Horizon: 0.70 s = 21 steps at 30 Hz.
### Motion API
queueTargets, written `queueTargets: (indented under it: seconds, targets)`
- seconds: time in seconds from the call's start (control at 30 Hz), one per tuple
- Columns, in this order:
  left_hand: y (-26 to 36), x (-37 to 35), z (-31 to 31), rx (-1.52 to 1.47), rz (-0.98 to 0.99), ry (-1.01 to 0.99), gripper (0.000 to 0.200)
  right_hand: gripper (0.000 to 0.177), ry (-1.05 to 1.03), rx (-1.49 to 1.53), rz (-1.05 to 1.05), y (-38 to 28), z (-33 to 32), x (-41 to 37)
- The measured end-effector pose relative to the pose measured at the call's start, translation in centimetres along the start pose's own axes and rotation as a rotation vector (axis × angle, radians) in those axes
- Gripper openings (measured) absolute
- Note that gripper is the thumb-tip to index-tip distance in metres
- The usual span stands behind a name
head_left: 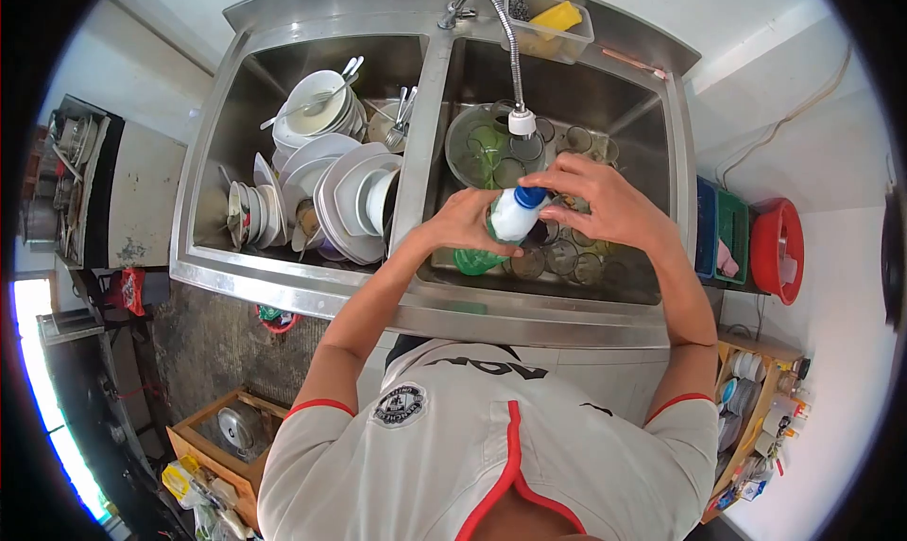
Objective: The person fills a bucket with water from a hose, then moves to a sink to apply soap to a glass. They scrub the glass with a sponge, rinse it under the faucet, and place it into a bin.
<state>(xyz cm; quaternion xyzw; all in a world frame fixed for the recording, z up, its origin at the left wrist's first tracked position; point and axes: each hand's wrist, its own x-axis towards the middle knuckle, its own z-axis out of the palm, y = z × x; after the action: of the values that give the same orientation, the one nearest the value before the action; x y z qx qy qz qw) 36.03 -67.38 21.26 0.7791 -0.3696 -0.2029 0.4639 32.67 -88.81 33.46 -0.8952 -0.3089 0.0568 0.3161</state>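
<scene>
My left hand (pixel 465 222) is wrapped round a white plastic bottle (pixel 513 220), held tilted above the right sink basin. My right hand (pixel 605 201) has its thumb and index finger at the bottle's blue cap (pixel 530 197). Below the bottle lies something green and shiny (pixel 477 260), partly hidden by my left hand. Several drinking glasses (pixel 559 256) stand in the right basin, close under my hands. Behind them is a round clear bowl (pixel 460 149) with glasses and something green inside.
Stacked plates (pixel 345 196), bowls (pixel 316 102) and cutlery (pixel 402 116) fill much of the left basin. A flexible faucet (pixel 521 120) hangs over the right basin. A plastic container (pixel 576 45) on the back ledge holds a yellow sponge (pixel 557 17). To the right is a red basin (pixel 777 248).
</scene>
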Motion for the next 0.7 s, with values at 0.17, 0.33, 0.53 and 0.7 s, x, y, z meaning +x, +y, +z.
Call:
queueTargets:
  seconds: [0.17, 0.33, 0.53, 0.7]
  targets:
    - [0.3, 0.0, 0.1, 0.021, 0.09, -0.062, 0.067, 0.035, -0.129, 0.078, 0.022, -0.3, 0.0, 0.0]
    - [-0.2, -0.1, 1.2, 0.101, 0.097, 0.083, 0.071, 0.031, -0.111, 0.008, 0.041, -0.7, 0.4, -0.2]
    - [-0.2, 0.0, 3.9, 0.335, -0.129, 0.395, 0.074, 0.029, 0.111, 0.018, 0.233, 0.9, 3.3, -0.5]
    - [-1.2, 1.1, 6.0, 0.439, -0.169, 0.579, 0.073, 0.034, 0.305, 0.009, 0.437, 2.2, 5.9, -0.5]
